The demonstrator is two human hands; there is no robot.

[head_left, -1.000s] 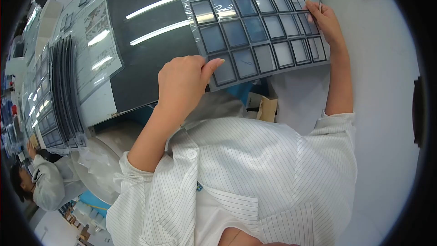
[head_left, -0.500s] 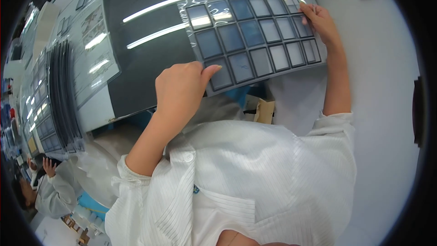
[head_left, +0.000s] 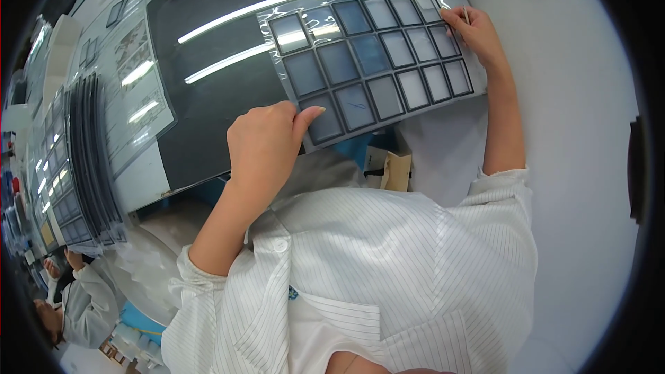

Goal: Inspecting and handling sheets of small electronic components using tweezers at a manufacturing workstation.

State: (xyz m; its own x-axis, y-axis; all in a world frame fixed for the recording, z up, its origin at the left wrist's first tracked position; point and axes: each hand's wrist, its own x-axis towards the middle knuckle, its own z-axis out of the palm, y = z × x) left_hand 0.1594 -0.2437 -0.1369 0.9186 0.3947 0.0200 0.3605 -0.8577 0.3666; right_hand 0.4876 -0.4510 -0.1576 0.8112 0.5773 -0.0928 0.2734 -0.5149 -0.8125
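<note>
A clear plastic sheet point(head_left: 385, 122) carries rows of dark-framed rectangular panes and lies over the right part of a black mat point(head_left: 208, 107), its near edge jutting past the table. My left hand point(head_left: 263, 145) grips the near left corner, thumb on top and the other fingers curled out of sight. At the far right corner, my right hand point(head_left: 481, 36) pinches the sheet's edge between thumb and fingers. A thin, light sliver point(head_left: 465, 15) shows against these fingers; I cannot tell what it is. Glare from overhead lights crosses the mat and some panes.
To the left stands a stack of similar framed sheets point(head_left: 90, 159). Small dark frames point(head_left: 118, 12) lie on the glassy tabletop point(head_left: 142, 125). An open cardboard box point(head_left: 396, 170) sits below the table edge. A white wall point(head_left: 582, 166) is at right; a co-worker point(head_left: 86, 298) sits lower left.
The whole view has shifted slightly, so the sheet and both hands appear a little further left. Both hands keep their grip. The thin sliver by my right fingers now shows more plainly.
</note>
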